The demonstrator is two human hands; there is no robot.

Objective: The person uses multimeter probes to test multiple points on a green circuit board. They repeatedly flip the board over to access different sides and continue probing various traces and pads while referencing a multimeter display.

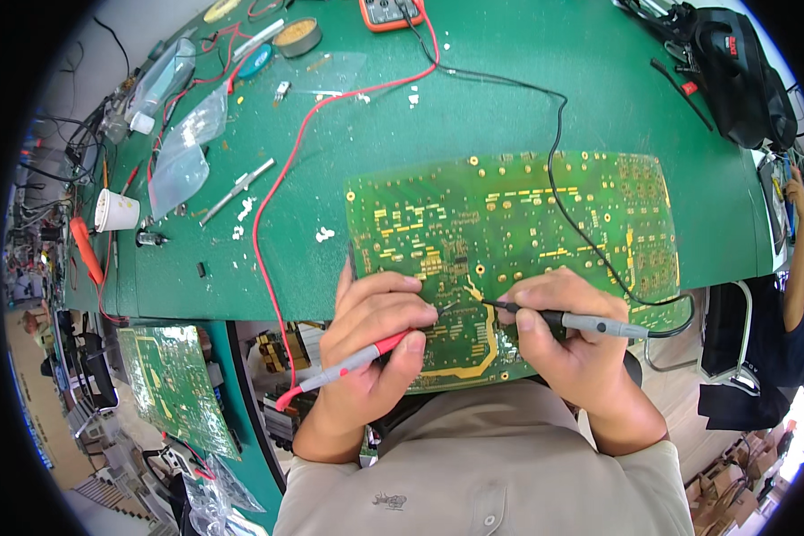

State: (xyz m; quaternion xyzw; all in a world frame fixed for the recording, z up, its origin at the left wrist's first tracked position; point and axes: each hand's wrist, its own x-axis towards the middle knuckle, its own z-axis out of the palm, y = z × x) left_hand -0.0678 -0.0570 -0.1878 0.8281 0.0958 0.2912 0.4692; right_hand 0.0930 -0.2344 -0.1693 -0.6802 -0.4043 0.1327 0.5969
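1. Circuit board (518, 255), big and green with gold bits, lies in front of us. Its far part is over the green tabletop (473, 112), and its near part sticks out past the edge, toward us.
2. Our left hand (366, 335) is over the board's left side. Its grip is narrow, holding a red and gray probe (359, 359), with the thin tip pointing at the board.
3. Our right hand (570, 339) is over the board too. Its grip is a tight pinch on a black and gray probe (594, 322) that points left. The two tips are near each other, but we can't tell if they press down.
4. We see a red wire (257, 234) go from the red probe up beside an orange meter (391, 12). A black wire (558, 170) crosses over the board to the other probe.
5. To our left, we see a silver stick tool (238, 190), a clear plastic bag (188, 147) and a white cup (117, 212).
6. To our right, a black bag (737, 80) sits far back.
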